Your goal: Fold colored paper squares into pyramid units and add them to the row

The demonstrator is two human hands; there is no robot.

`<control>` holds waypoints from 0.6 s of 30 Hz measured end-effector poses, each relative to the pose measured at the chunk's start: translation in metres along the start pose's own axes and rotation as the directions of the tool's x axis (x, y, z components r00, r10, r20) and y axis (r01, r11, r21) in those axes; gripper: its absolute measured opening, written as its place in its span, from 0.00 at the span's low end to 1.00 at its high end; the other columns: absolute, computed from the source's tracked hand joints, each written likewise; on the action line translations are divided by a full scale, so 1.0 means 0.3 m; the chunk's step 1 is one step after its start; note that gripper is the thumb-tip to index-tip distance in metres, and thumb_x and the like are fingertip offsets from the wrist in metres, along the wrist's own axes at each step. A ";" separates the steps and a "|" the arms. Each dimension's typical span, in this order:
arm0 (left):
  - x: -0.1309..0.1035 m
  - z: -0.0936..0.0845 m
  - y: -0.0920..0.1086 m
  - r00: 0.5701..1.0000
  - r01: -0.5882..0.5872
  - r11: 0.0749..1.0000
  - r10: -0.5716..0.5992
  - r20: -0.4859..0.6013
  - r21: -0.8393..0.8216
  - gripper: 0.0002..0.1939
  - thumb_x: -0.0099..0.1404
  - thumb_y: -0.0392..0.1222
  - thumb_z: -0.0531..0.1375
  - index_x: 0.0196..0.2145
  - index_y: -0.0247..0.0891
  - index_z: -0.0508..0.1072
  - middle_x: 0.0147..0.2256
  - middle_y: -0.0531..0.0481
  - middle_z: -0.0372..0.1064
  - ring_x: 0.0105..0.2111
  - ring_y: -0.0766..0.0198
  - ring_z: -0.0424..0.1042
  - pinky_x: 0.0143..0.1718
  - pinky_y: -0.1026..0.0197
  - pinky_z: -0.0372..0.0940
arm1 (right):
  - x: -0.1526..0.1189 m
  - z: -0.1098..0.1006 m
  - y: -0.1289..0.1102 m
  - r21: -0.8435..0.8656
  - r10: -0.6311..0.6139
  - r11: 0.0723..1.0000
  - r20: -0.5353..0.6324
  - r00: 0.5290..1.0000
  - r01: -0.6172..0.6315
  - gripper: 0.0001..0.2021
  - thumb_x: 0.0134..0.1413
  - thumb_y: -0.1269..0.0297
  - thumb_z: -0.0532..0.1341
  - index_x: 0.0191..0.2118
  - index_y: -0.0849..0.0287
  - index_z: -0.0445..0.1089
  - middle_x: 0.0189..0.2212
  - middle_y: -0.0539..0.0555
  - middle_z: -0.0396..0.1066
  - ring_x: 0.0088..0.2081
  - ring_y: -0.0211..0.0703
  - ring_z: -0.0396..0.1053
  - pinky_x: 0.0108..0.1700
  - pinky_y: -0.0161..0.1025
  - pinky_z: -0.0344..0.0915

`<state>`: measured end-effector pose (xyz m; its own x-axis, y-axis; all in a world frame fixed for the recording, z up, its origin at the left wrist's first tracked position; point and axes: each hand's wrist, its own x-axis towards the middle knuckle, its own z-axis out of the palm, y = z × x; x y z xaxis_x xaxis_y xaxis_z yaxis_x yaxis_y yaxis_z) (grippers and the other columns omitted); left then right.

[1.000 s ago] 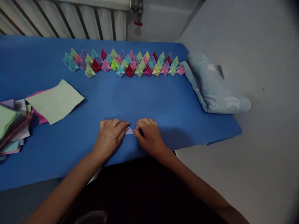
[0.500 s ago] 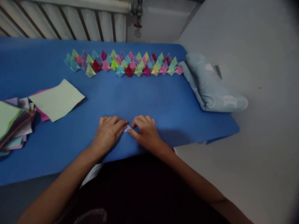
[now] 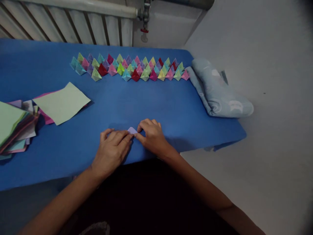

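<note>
A small lavender paper (image 3: 132,130) lies on the blue table (image 3: 110,107) near its front edge, its pointed top showing between my hands. My left hand (image 3: 112,148) has its fingertips on the paper's lower left side. My right hand (image 3: 153,137) grips the paper's right corner between thumb and index finger, the other fingers curled. The lower part of the paper is hidden under the fingers.
Rows of folded colourful paper pieces (image 3: 135,75) stand along the back. Pale green sheets (image 3: 62,104) and a mixed paper stack (image 3: 12,124) lie at left. A folded grey-blue cloth (image 3: 220,94) sits at right; a radiator (image 3: 93,27) is behind.
My left hand has shifted down and left along the paper, uncovering its top point. My right hand stays at the right corner. The view has shifted slightly.
</note>
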<state>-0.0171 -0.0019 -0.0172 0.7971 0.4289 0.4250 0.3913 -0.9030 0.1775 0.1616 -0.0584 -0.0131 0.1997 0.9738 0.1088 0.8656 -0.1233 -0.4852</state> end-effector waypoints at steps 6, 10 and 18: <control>-0.025 0.020 0.019 0.999 -0.033 0.997 0.031 0.034 0.075 0.14 0.70 0.37 0.54 0.51 0.34 0.72 0.47 0.41 0.75 0.44 0.53 0.73 0.53 0.43 0.55 | -0.001 0.002 0.000 0.003 -0.004 1.000 -0.025 1.000 0.004 0.06 0.54 0.63 0.64 0.30 0.57 0.67 0.34 0.51 0.71 0.38 0.44 0.62 0.41 0.40 0.51; -0.031 0.006 -0.002 0.998 -0.046 0.992 0.041 0.044 0.117 0.14 0.70 0.37 0.54 0.51 0.34 0.72 0.46 0.41 0.75 0.43 0.52 0.73 0.53 0.43 0.56 | 0.000 -0.008 0.003 0.040 -0.005 0.999 0.013 1.000 0.004 0.04 0.55 0.65 0.63 0.31 0.57 0.68 0.35 0.51 0.71 0.39 0.44 0.62 0.41 0.41 0.52; -0.048 -0.009 -0.013 0.998 -0.044 0.985 0.035 0.057 0.167 0.15 0.70 0.38 0.53 0.51 0.35 0.72 0.48 0.43 0.75 0.44 0.51 0.73 0.53 0.43 0.56 | -0.005 -0.035 0.016 0.086 0.020 0.996 0.071 0.997 -0.026 0.02 0.55 0.69 0.62 0.32 0.57 0.68 0.36 0.50 0.71 0.39 0.43 0.63 0.43 0.41 0.53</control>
<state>-0.0312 -0.0045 -0.0217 0.8354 0.3977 0.3795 0.4270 -0.9042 0.0075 0.1703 -0.0626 -0.0064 0.1841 0.9822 0.0373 0.8175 -0.1319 -0.5606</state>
